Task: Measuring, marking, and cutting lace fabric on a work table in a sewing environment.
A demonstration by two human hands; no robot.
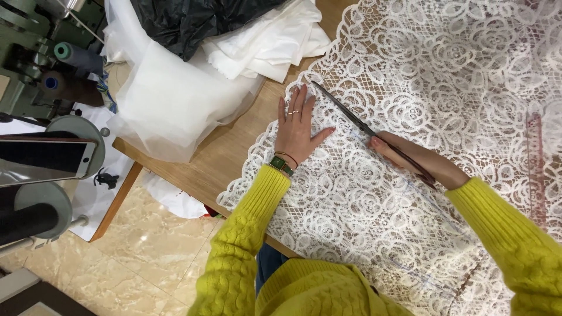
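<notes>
White floral lace fabric (445, 88) is spread over a wooden table (228, 146). My left hand (297, 126) lies flat on the lace near its scalloped edge, fingers spread, with rings and a green wristwatch. My right hand (410, 158) grips long dark scissors (351, 114), whose blades point up-left across the lace toward my left fingertips. Both arms wear yellow knitted sleeves.
Folded white cloth (263, 44) and a black plastic bag (187, 20) lie at the table's far left. A sewing machine with thread spools (64, 55) and a phone (44, 159) stand left. A reddish transparent ruler (535, 158) lies on the lace at right. Tiled floor lies below.
</notes>
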